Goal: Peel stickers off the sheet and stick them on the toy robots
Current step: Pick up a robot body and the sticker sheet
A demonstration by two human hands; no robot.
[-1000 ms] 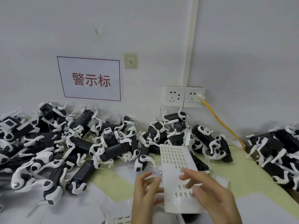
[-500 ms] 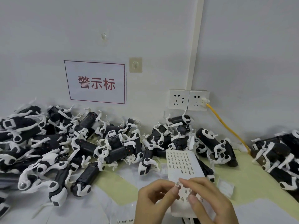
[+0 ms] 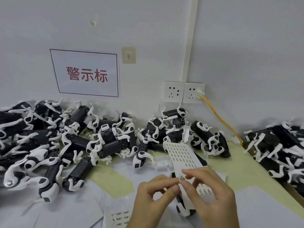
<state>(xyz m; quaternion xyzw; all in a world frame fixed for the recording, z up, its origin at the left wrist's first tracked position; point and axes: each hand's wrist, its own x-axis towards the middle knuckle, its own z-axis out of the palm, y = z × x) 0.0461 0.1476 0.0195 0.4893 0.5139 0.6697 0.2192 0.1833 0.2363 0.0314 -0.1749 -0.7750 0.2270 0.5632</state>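
Left hand [image 3: 154, 191] pinches the sticker sheet [image 3: 182, 153] edge to steady it, right hand [image 3: 212, 191] thumb and forefinger pinch one sticker [image 3: 181, 178] for peeling, sheet propped over a toy robot [image 3: 182, 209] near table [image 3: 238, 170] front edge.

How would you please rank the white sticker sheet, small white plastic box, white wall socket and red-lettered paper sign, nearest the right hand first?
1. White sticker sheet, beneath right hand.
2. Small white plastic box, just left.
3. White wall socket, behind.
4. Red-lettered paper sign, far left.
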